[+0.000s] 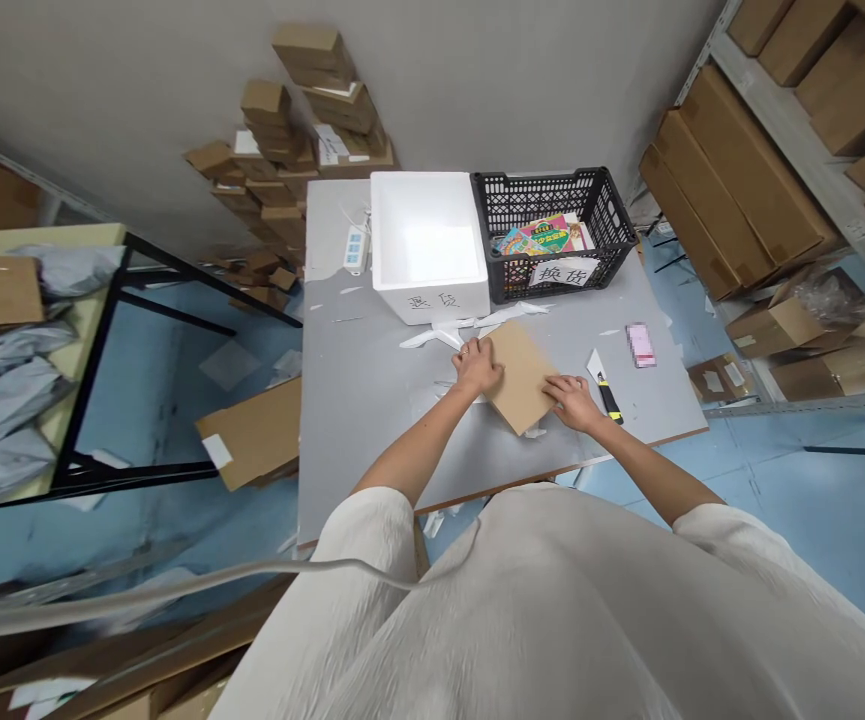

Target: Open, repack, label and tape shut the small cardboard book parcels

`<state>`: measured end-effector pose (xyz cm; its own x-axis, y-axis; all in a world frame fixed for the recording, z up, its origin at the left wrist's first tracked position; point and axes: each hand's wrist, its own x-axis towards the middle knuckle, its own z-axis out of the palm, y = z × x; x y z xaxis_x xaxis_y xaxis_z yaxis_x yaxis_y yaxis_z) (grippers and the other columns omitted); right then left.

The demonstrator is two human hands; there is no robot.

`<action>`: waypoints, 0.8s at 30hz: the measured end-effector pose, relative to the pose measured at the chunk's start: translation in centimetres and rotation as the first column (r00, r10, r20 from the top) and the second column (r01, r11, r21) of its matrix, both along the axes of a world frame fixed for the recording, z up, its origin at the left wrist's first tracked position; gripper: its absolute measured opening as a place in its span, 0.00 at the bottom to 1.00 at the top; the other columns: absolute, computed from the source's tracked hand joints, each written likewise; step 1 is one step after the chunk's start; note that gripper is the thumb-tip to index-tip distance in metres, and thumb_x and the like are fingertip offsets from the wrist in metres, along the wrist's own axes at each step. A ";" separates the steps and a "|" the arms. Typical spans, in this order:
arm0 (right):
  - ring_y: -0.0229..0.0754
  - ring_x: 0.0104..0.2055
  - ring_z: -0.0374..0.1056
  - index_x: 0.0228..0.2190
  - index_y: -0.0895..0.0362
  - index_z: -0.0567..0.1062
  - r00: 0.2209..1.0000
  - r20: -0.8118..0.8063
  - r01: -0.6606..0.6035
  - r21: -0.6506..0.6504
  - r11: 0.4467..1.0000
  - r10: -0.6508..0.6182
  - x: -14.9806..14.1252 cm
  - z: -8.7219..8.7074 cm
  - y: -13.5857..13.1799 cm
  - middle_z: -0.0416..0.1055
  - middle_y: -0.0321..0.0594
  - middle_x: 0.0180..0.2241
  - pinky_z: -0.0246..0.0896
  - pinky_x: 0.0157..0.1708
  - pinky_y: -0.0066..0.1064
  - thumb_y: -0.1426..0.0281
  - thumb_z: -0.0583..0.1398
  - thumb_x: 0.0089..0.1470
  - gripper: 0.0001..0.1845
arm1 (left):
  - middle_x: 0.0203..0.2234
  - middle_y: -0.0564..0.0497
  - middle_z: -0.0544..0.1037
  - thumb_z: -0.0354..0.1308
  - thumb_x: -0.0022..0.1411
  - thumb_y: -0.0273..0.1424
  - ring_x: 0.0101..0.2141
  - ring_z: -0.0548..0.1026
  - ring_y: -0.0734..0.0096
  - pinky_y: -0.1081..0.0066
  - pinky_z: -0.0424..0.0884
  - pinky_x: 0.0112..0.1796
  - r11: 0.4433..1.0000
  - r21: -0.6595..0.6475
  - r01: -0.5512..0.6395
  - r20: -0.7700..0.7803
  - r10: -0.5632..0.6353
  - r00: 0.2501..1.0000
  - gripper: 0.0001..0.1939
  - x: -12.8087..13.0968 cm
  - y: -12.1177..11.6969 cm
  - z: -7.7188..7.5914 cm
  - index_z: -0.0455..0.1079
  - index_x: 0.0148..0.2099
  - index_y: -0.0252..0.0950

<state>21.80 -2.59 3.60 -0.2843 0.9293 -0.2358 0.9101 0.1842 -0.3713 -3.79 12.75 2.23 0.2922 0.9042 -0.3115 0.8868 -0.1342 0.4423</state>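
A flat brown cardboard box [522,380] lies at an angle on the grey table [357,400], between my two hands. My left hand [478,367] grips its left edge with curled fingers. At the opposite edge, my right hand [573,402] holds the box with its fingers over the side. Torn white paper strips [438,337] lie behind the box, and a few scraps show beside it. Just right of my right hand rests a yellow-and-black utility knife [609,398]. What the box contains is hidden.
Behind the box stand a white foam bin [432,300] and a black plastic crate [498,275] holding colourful books [548,236]. A pink phone-like object [640,345] lies at the right. A power strip [357,248] sits back left. Stacked cartons [278,140] and shelves [784,110] surround the table.
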 end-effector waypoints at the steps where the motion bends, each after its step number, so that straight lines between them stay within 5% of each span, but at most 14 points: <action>1: 0.66 0.73 0.59 0.66 0.51 0.78 1.000 -0.003 0.007 0.012 1.000 -0.007 0.1 -0.1 0.2 0.65 0.53 0.76 0.49 0.70 0.60 0.74 0.62 0.61 0.33 | 0.72 0.32 0.64 0.60 0.68 0.41 0.72 0.59 0.33 0.39 0.56 0.69 1.000 -0.004 -0.026 -0.001 0.026 1.000 0.34 -0.4 -0.3 0.0 0.61 0.74 0.43; 6: 0.68 0.70 0.62 0.65 0.56 0.77 0.981 -0.008 0.194 0.070 0.979 -0.194 0.4 -1.4 1.2 0.66 0.60 0.71 0.54 0.69 0.60 0.70 0.61 0.62 0.31 | 0.69 0.30 0.67 0.60 0.68 0.41 0.70 0.61 0.31 0.39 0.57 0.68 0.987 -0.021 -0.160 -0.030 0.160 0.987 0.36 -2.7 -1.8 -0.4 0.60 0.75 0.40; 12: 0.63 0.59 0.72 0.71 0.58 0.68 0.884 -0.225 0.401 -0.083 0.912 -0.410 0.6 -3.4 2.3 0.75 0.60 0.61 0.69 0.59 0.56 0.72 0.54 0.61 0.37 | 0.66 0.27 0.71 0.62 0.64 0.38 0.68 0.68 0.27 0.39 0.64 0.66 0.941 -0.087 -0.327 0.018 0.330 0.944 0.42 -5.3 -3.7 -1.2 0.59 0.77 0.37; 18: 0.64 0.58 0.74 0.76 0.56 0.58 0.813 -0.321 0.460 -0.156 0.874 -0.485 0.4 -3.7 3.7 0.75 0.57 0.64 0.71 0.61 0.59 0.67 0.57 0.58 0.46 | 0.65 0.32 0.76 0.65 0.61 0.38 0.62 0.78 0.36 0.49 0.76 0.59 0.897 -0.223 -0.381 0.071 0.405 0.912 0.36 -7.0 -5.5 -2.3 0.68 0.71 0.41; 24: 0.65 0.61 0.75 0.75 0.54 0.62 0.789 -0.376 0.450 -0.186 0.874 -0.486 0.7 -3.5 4.7 0.77 0.55 0.65 0.68 0.66 0.61 0.65 0.61 0.53 0.49 | 0.56 0.35 0.84 0.65 0.61 0.36 0.59 0.82 0.41 0.55 0.77 0.55 0.873 -0.324 -0.364 0.098 0.414 0.905 0.31 -8.1 -5.4 -2.0 0.73 0.67 0.37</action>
